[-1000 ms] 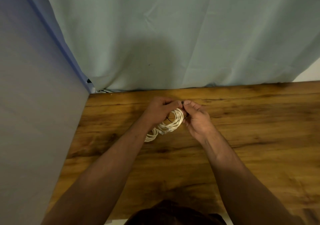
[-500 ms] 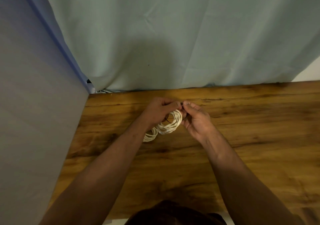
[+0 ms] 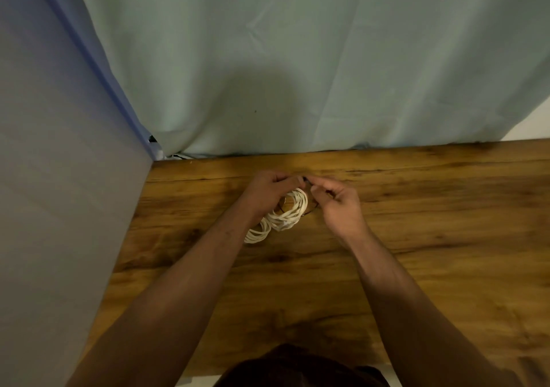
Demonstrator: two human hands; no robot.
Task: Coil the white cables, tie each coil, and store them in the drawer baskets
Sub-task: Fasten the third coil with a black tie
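Near the far edge of the tabletop (image 3: 416, 238), the left hand (image 3: 269, 191) had its grip curled round the coil (image 3: 290, 214) and the right hand (image 3: 339, 205) pinched a thin dark tie (image 3: 306, 179) at the coil's top, where a slipped pinch could let the loops spring loose.

A curtained-off work corner, brown wood-grain tabletop (image 3: 416, 238) in front of me, creased pale green fabric curtain (image 3: 297, 59) hanging behind it, flat grey-blue screen (image 3: 44, 178) closing my left, sliver of white wall (image 3: 532, 127) at the far right.
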